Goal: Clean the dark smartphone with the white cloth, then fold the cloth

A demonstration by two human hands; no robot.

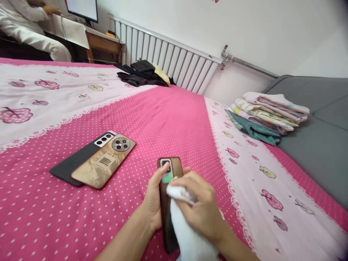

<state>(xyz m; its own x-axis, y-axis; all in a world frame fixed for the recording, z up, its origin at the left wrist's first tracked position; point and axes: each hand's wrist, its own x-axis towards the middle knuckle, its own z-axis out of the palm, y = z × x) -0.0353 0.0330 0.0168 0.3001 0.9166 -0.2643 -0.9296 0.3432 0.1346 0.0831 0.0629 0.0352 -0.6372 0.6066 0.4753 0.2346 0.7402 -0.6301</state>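
My left hand grips a brown smartphone along its left side, the thumb lying by the camera block at its upper end. The phone's back faces up, and a green patch shows below the camera. In my right hand a white cloth is bunched between the fingers and pressed against the phone's back. Part of the phone is hidden under the cloth. To the left, a gold-patterned phone with a round camera ring lies partly on top of a black phone, both back side up.
A pink dotted bedspread lies under everything. Dark clothes are heaped by the white radiator. Folded cloths are stacked against a grey padded headboard. At the upper left a person sits by a desk with a monitor.
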